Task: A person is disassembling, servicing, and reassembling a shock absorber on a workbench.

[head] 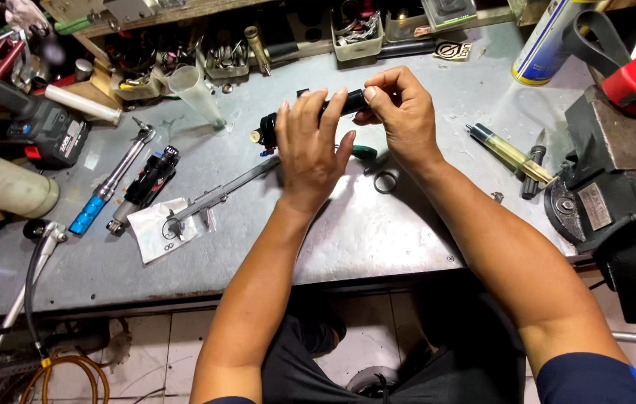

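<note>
- A black cylindrical part (310, 116) is held above the grey metal bench (378, 224), level and crosswise, between both hands.
- Left hand (310, 146): fingers wrapped over the middle of the cylinder, closed around it; thumb spread out to the right.
- Right hand (400, 112): fingertips pinched on the right end of the cylinder, thumb and forefinger closed on its tip.
- A brass-coloured cap is seen at the cylinder's left end, just past the left hand.
- A small black ring (385, 182) lies on the bench below the right wrist, apart from both hands.
- A green-handled tool (365, 152) is partly hidden between the hands, resting on the bench.
- A steel caliper (220, 194) lies diagonally left of the left forearm, its jaw end over a clear plastic bag (157, 232).
- A black shock body (145, 187) and a blue-handled wrench (112, 183) lie side by side further left.
- A clear measuring cup (196, 93) is tipped over near the bench's back edge.
- A syringe with yellowish fluid (509, 153) lies to the right, near the bench vise (617, 179).
- A spray can (546, 45) stands at the back right.
</note>
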